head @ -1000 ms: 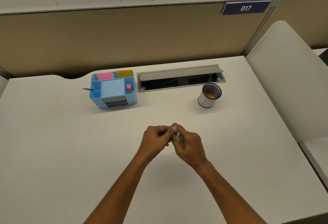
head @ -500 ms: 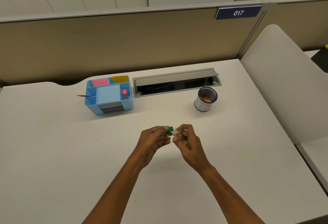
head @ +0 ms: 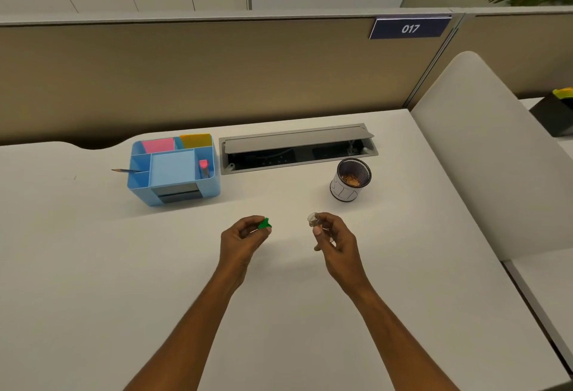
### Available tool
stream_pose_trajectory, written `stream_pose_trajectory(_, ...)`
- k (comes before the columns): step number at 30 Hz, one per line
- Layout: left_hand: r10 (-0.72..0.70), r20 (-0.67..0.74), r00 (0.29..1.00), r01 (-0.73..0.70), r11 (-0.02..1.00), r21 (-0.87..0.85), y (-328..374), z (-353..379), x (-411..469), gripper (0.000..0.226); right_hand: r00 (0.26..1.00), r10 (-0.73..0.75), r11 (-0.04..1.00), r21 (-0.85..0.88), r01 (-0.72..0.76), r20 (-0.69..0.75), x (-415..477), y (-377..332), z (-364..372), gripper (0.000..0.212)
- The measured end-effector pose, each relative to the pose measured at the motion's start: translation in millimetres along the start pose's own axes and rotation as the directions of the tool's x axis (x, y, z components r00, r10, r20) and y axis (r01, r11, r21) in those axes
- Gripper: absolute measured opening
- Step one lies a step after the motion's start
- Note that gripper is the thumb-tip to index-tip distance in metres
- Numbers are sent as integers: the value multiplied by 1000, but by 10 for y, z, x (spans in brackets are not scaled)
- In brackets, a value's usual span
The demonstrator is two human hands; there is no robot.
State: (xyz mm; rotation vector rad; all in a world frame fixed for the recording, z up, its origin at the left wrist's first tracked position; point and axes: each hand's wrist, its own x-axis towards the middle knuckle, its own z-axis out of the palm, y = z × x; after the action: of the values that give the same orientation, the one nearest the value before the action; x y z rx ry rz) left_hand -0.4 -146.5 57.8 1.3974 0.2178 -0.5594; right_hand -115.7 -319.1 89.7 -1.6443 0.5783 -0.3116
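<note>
My left hand (head: 243,237) pinches a small green piece (head: 265,223) between thumb and fingertips, just above the white desk (head: 93,266). My right hand (head: 335,235) pinches a small clear plastic piece (head: 313,219), held apart from the green one by roughly a hand's width. Both hands hover over the middle of the desk, in front of the cable tray. What the two small pieces are exactly is too small to tell.
A blue desk organizer (head: 173,170) with pink, yellow and blue notes and a pencil (head: 124,170) stands at the back left. An open grey cable tray (head: 297,148) is set into the desk. A mesh cup (head: 352,179) holds orange-brown bits. A white chair back (head: 483,148) stands on the right.
My hands were together working one small item; now they have drawn apart, the green piece staying in my left hand and the clear piece in my right.
</note>
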Motion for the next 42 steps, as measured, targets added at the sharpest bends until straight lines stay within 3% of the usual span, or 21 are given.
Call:
stream_pose_trajectory(6,205,-132,970,-160,944,290,-171,-129,210,39,994,87,990,119,-78,-72,172,45,-187,25)
stream_pose_trajectory(9,328,-97,940,-242,838,489,-319,-213,338,47,992,95,988,126,-85,-79,261,98,-264,27)
stream_pose_trajectory(11,398,-38,917,-289,725,625,-411,-255,402,41,992,99,987,131,-89,-78,299,133,-298,27)
stream_pose_trajectory(17,407,30,913,-274,558,783,-541,-296,409,28,991,112,983,150,-101,-68,359,253,-336,27)
stream_pose_trajectory(22,378,32,925,-257,563,786,-564,-297,411,32,992,91,987,140,-78,-85,504,212,-406,30)
stream_pose_trajectory(27,398,52,916,-278,535,798,-475,-196,451,60,988,-28,992,-127,9,-153,790,42,-666,36)
stream_pose_trajectory(31,417,156,895,-359,471,806,-357,197,554,67,956,-203,876,-476,81,-211,1101,-133,-912,57)
stream_pose_trajectory(36,360,357,862,-470,303,829,-387,697,721,70,958,-263,762,-633,134,-113,1370,-324,-1022,85)
stream_pose_trajectory(38,317,387,866,-469,245,848,-445,804,781,73,965,-263,678,-716,167,-24,1455,-314,-1041,72)
stream_pose_trajectory(41,274,392,878,-443,157,883,-523,872,858,73,961,-258,501,-837,220,98,1537,-270,-1073,28)
stream_pose_trajectory(42,257,393,883,-435,137,890,-541,876,872,73,964,-244,498,-840,215,102,1556,-257,-1074,27)
